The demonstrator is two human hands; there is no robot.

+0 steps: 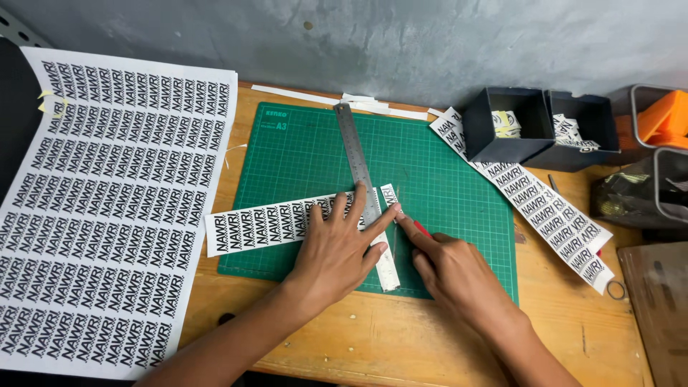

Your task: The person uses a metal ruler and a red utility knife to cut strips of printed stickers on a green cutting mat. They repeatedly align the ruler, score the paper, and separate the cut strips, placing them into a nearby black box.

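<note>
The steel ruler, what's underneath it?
The ruler lies on the green mat, across a printed strip. The left hand presses it down, hiding where ruler and strip cross.

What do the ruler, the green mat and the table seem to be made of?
Ruler: likely steel, a thin grey strip with a dull shine and fine marks. Mat: probably matte rubber or vinyl, flat green with a printed grid. Table: wood, unpainted, with visible grain and small dents. The left hand presses on the ruler.
</note>
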